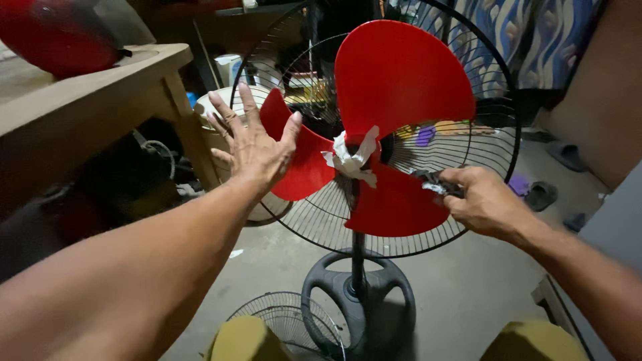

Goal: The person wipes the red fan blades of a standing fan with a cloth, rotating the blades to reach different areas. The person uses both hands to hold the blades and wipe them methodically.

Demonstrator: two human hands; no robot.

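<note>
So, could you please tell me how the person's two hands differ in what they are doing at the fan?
The left hand is spread open, fingers apart, flat against a red fan blade; the right hand is closed around a dark rag at the lower blade. The left sits higher and holds nothing; the right sits lower, gripping. Both reach forward to the same standing fan.

I see through one head-worn camera, looking forward and slightly down from close range at the red fan blades (394,127) within arm's reach.
</note>
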